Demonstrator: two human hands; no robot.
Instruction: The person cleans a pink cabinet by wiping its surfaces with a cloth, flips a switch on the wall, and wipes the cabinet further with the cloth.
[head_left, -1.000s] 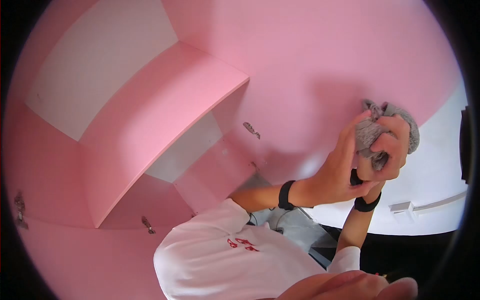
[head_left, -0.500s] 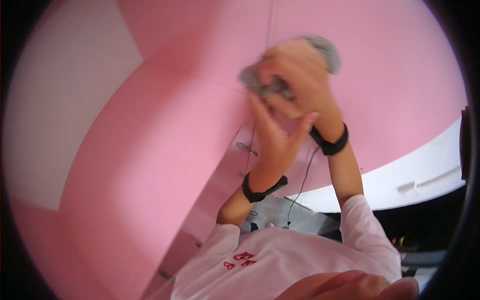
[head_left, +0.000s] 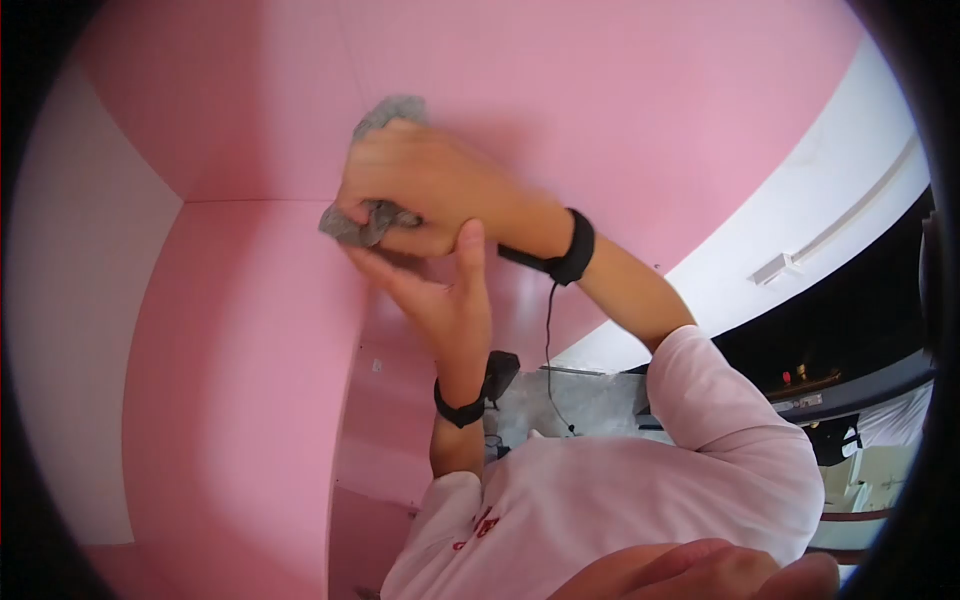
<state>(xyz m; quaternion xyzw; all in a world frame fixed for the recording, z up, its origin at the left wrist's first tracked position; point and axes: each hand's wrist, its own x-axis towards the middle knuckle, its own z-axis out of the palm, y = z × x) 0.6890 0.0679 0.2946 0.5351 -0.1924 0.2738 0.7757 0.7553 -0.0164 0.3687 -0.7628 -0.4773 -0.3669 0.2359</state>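
Note:
A crumpled grey cloth (head_left: pixel 343 224) is bunched in my right hand (head_left: pixel 420 180), and its far end sticks out past the knuckles. The fingers are curled round it, close to a pink surface (head_left: pixel 560 90). Just below, my left hand (head_left: pixel 445 305) has its thumb apart from its outstretched fingers. Its fingertips reach under the cloth's lower edge and partly hide behind it; whether they press on it is unclear. Both wrists wear black bands (head_left: pixel 578 248).
Pink panels meet at a seam (head_left: pixel 265 201) on the left, with a white panel (head_left: pixel 60 300) beyond. At right runs a white surface (head_left: pixel 780 225) with a handle-like fitting. A thin black cable (head_left: pixel 549 350) hangs from the right wrist over a grey floor (head_left: pixel 535 400).
Both hands and the cloth have shifted left in the view, and the surroundings have turned with the head. The right forearm now slants more across the view. The cloth stays in the right hand.

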